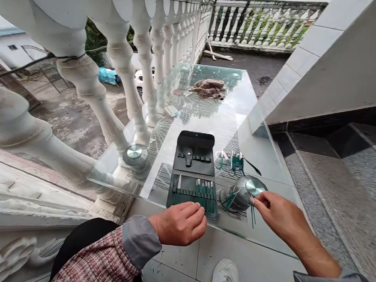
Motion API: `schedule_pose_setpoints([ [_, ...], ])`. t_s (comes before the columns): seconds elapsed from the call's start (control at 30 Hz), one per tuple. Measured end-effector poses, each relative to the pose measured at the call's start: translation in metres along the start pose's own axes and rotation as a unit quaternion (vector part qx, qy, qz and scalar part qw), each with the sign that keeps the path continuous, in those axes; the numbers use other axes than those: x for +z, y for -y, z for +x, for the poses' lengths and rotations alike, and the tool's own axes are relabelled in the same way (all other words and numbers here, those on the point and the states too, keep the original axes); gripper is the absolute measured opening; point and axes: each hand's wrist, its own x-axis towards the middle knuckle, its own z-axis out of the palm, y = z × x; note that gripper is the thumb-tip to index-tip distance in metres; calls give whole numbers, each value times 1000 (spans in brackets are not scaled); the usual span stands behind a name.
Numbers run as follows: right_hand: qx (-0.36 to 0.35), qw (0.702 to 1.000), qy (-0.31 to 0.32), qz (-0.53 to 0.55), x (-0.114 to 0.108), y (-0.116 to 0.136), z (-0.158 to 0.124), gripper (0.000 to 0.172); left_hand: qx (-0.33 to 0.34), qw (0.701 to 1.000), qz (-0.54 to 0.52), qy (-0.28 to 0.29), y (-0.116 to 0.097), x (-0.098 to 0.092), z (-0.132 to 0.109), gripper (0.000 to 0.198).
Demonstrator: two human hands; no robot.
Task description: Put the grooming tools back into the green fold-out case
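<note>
An open black tool case (193, 171) lies on a glass table (209, 112), with several green-handled tools tucked in its lower half. My left hand (181, 223) hovers at the case's near edge, fingers curled and empty. My right hand (279, 214) reaches to the right of the case and pinches a thin green tool (252, 211) between its fingertips. A few more loose green tools, scissors among them (233, 162), lie on the glass beside the case.
A white stone balustrade (122, 67) runs along the table's left side. A crumpled brown cloth (209, 88) sits at the far end. Round metal table mounts (134, 153) show under the glass. A tiled wall (335, 61) rises to the right. My white shoe (226, 279) rests below.
</note>
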Motion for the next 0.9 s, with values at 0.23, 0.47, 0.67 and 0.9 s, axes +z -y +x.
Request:
schedule_pose_setpoints([
  [0.23,46,997,55,-26,-3,8,9,23,8,1000,-7,9,1,-1,0,15],
  [0.47,64,994,74,-47,-6,14,8,23,7,1000,2,-4,1,-3,0,15],
  [0.67,54,994,71,-66,-7,20,8,20,13,1000,3,-15,1,-6,2,18],
  [0.9,47,995,62,-58,-4,20,8,16,22,999,-2,-27,1,-3,3,18],
])
